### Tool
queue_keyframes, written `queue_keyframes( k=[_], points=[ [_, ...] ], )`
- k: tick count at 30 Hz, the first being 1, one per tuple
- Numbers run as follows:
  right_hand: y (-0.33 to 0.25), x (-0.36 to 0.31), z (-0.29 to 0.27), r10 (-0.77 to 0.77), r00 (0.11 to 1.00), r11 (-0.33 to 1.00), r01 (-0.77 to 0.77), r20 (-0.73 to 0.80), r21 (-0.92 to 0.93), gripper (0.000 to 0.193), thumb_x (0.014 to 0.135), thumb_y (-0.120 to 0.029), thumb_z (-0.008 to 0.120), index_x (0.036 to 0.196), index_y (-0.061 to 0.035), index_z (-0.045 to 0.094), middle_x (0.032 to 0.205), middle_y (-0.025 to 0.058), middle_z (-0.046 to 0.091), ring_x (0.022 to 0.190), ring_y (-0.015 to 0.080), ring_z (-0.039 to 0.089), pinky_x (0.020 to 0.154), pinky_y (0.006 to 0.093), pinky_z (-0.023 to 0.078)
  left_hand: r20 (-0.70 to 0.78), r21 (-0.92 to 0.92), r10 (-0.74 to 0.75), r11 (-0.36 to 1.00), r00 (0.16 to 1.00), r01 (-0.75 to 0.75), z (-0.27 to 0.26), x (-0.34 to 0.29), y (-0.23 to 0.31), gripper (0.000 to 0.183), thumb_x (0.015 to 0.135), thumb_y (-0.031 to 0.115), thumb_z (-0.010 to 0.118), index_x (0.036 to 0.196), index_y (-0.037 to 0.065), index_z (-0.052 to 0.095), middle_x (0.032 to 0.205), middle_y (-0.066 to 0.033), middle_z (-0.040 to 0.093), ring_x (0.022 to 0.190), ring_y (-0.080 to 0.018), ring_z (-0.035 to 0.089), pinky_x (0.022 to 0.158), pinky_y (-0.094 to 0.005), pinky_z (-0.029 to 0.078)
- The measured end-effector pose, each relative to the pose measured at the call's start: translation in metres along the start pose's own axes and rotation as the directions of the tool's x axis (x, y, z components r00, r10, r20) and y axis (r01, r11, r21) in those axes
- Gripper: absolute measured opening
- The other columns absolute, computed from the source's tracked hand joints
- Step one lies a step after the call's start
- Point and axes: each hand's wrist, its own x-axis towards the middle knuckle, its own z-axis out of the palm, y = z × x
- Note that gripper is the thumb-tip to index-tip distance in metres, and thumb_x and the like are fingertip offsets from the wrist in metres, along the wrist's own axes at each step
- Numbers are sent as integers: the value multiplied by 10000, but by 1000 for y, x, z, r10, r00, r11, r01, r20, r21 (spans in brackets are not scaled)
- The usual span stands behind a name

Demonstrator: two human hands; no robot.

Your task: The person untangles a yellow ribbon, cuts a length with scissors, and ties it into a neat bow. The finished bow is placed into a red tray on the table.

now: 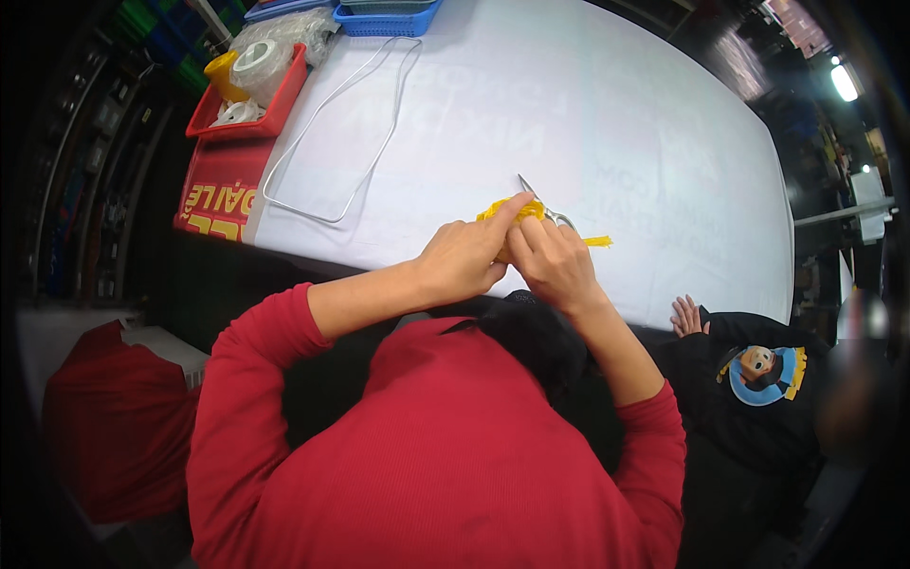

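Close together over the near part of the white-covered table point(455, 123), both my hands are closed on a bundle of yellow yarn-like strands point(494, 211). My left hand point(462, 256) grips its left side, with a finger reaching over the top. My right hand point(553, 263) pinches the bundle from the right, and a short frayed end of yellow strands point(598, 241) sticks out past it. Just beyond my right fingers is a pair of scissors point(560, 219), blade pointing away and to the left. Whether the scissors touch my right hand or lie on the table I cannot tell.
A bent white wire loop point(387, 142) lies on the left of the table. Behind it stand a red basket point(282, 106) with rolls and plastic wrap, and blue baskets point(387, 23). At the right, another person's hand point(689, 317) rests on the table edge.
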Motion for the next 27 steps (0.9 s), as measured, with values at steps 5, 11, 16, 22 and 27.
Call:
queue_keyframes(
  k=[5,11,16,22,27],
  points=[
    [-7,-10,1,-76,997,993,75,-8,-96,74,714,-121,541,683,-103,477,630,0,373,537,112,422,442,250,293,287,-625,-251,682,925,379,-11,-19,7,457,789,10,565,1141,26,275,951,-121,586,528,-133,586,448,-241,461],
    [-17,-10,4,-190,979,976,196,80,-90,56,716,-138,535,698,-106,491,650,3,376,571,116,433,470,250,310,345,-456,-251,798,904,395,5,-24,-12,421,787,147,644,1066,-18,375,881,-130,600,589,-160,619,498,-241,496],
    [-30,-16,18,-182,976,980,190,121,-52,58,718,-138,528,694,-109,484,656,4,377,577,116,429,477,249,310,350,-449,-305,775,886,444,30,-32,-22,329,817,151,580,1039,-38,427,817,-126,596,584,-154,611,492,-248,500],
    [-37,-2,-8,9,847,979,-116,532,168,387,680,-135,627,1042,-74,506,767,54,504,678,187,554,547,307,420,489,-470,-308,695,816,544,30,-39,-28,249,876,136,488,1023,-55,427,753,-124,579,530,-156,597,466,-267,485],
    [-9,13,-29,44,744,724,-483,666,492,539,713,-149,638,1215,-74,456,975,145,600,793,310,600,695,389,478,430,-266,-337,839,838,474,35,-39,-27,297,889,198,496,981,-76,433,720,-126,591,518,-180,614,479,-304,477]
  ],
)
